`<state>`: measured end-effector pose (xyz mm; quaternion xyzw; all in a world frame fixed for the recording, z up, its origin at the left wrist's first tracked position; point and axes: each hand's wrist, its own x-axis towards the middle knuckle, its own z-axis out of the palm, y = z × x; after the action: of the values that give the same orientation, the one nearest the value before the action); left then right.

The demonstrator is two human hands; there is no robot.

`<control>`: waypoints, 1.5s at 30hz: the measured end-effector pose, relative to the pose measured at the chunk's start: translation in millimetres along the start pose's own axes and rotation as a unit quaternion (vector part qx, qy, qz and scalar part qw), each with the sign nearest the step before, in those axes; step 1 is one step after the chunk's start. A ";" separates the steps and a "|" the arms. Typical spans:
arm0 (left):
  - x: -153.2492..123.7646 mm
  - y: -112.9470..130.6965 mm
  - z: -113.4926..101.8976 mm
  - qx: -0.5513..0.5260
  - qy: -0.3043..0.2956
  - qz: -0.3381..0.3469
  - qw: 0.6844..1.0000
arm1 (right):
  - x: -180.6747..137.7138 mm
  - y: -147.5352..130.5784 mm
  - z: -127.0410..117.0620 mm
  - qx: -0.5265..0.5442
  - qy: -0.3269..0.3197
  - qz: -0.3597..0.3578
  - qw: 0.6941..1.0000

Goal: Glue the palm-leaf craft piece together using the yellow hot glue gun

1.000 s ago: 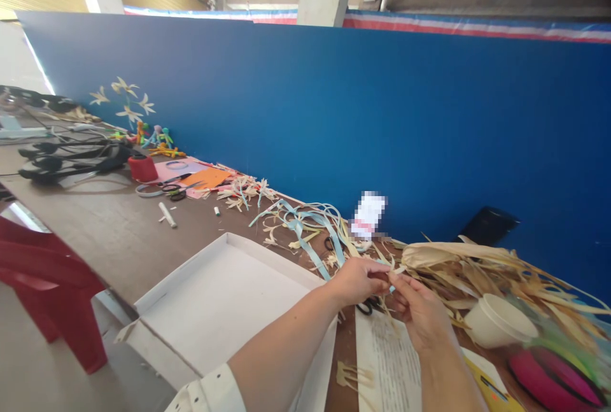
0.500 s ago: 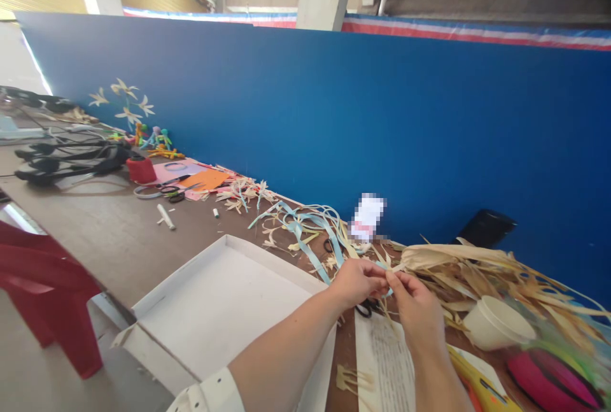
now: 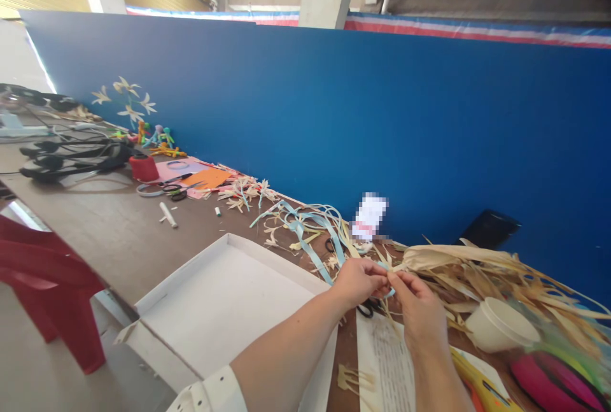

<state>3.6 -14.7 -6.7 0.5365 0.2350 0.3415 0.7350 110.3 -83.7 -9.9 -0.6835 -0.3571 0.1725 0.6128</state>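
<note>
My left hand (image 3: 356, 279) and my right hand (image 3: 416, 307) meet fingertip to fingertip above the table, both pinching a small piece made of dried husk strips and a light blue ribbon (image 3: 386, 269). Black scissors (image 3: 368, 307) lie on the table just below my hands. A pile of dried corn husks (image 3: 482, 269) spreads out to the right of my right hand. Loose blue ribbons and husk scraps (image 3: 308, 224) lie just beyond my left hand.
A white shallow box (image 3: 157, 294) sits at the table's near edge, with a printed sheet (image 3: 391, 361) right of it. A white cup (image 3: 499, 324) and pink object (image 3: 554, 380) stand far right. Red spool (image 3: 143, 168), coloured papers (image 3: 203, 177), husk flowers (image 3: 124, 99), blue backboard (image 3: 429, 125), red chair (image 3: 48, 284).
My right hand has risen slightly and closed in against my left hand on the small piece. The view shifted a little; nothing else moved.
</note>
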 end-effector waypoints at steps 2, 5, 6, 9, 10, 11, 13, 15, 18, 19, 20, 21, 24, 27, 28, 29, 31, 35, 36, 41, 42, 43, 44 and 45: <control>-0.7 1.7 1.0 -0.008 0.010 -0.007 1.000 | -0.2 -0.4 1.0 0.013 0.001 0.007 1.000; 0.0 2.0 1.9 -0.013 0.019 -0.012 1.000 | -0.9 -1.7 2.2 0.033 0.001 0.023 0.999; 0.7 1.3 2.0 -0.013 0.020 -0.013 1.000 | -1.2 -2.0 2.4 0.035 0.002 0.027 0.999; 2.6 -1.0 2.1 -0.015 0.023 -0.012 1.000 | -1.4 -2.3 2.4 0.025 0.009 0.017 0.999; 2.8 -1.4 2.3 -0.015 0.020 -0.010 1.000 | -1.3 -2.1 2.3 0.023 0.010 0.010 1.000; 2.6 -1.4 2.5 -0.014 0.016 -0.009 1.000 | -1.1 -1.9 2.1 0.021 0.010 0.003 1.000; 1.3 -0.4 2.7 -0.008 0.010 -0.007 1.000 | -0.7 -1.4 1.8 0.019 0.014 -0.004 1.000; -0.6 1.1 2.5 0.003 0.011 -0.001 1.000 | -0.2 -0.9 1.5 0.018 0.020 -0.005 1.000; -2.3 2.2 1.3 0.023 0.025 0.022 0.999 | 0.1 -0.3 1.2 0.010 0.025 -0.004 1.000; -2.3 2.2 0.8 0.028 0.030 0.028 0.999 | 0.1 0.0 1.3 0.008 0.026 -0.004 1.000; -2.0 2.0 0.5 0.031 0.033 0.033 0.998 | 0.1 0.3 1.4 0.007 0.026 -0.005 1.000; -1.4 1.6 0.3 0.030 0.037 0.036 0.998 | 0.0 0.7 1.6 0.006 0.026 -0.006 1.000; 0.3 1.2 0.6 0.008 0.043 0.028 0.999 | -0.4 1.2 2.0 0.000 0.023 -0.008 1.000; 1.1 1.9 1.2 -0.009 0.048 0.015 0.999 | -0.7 -0.6 1.5 -0.029 0.019 -0.014 0.999; 1.1 2.2 1.2 -0.009 0.047 0.015 0.999 | -0.7 -2.0 1.2 -0.043 0.019 -0.017 0.999; 1.2 2.2 1.1 -0.007 0.046 0.018 0.999 | -0.7 -3.6 0.9 -0.057 0.020 -0.022 0.998; 1.5 1.7 0.9 -0.002 0.042 0.025 0.999 | -0.9 -7.4 0.4 -0.081 0.024 -0.035 0.996; 3.3 -3.0 0.7 0.008 0.059 0.040 0.997 | -2.2 -13.2 0.5 -0.107 0.026 -0.053 0.992; 4.0 -4.6 0.9 0.010 0.068 0.044 0.997 | -2.6 -13.9 0.7 -0.110 0.025 -0.053 0.992; 6.7 -8.3 1.6 -0.004 0.078 0.047 0.996 | -4.2 -14.2 2.2 -0.091 0.016 -0.031 0.995; 6.8 -7.4 1.7 -0.015 0.075 0.041 0.996 | -4.4 -14.1 2.5 -0.080 0.016 -0.027 0.996; 6.6 -6.0 1.6 -0.026 0.074 0.033 0.996 | -4.4 -13.8 2.8 -0.071 0.015 -0.024 0.997; 6.3 -4.1 1.4 -0.037 0.076 0.025 0.996 | -4.4 -13.4 3.0 -0.066 0.013 -0.021 0.998; 5.7 -2.0 1.2 -0.047 0.079 0.017 0.996 | -4.2 -12.7 3.2 -0.066 0.009 -0.020 0.998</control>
<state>8.7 -11.5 -8.2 0.4765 0.2668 0.4064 0.7325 101.8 -84.5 0.8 -0.7165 -0.3755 0.1303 0.5733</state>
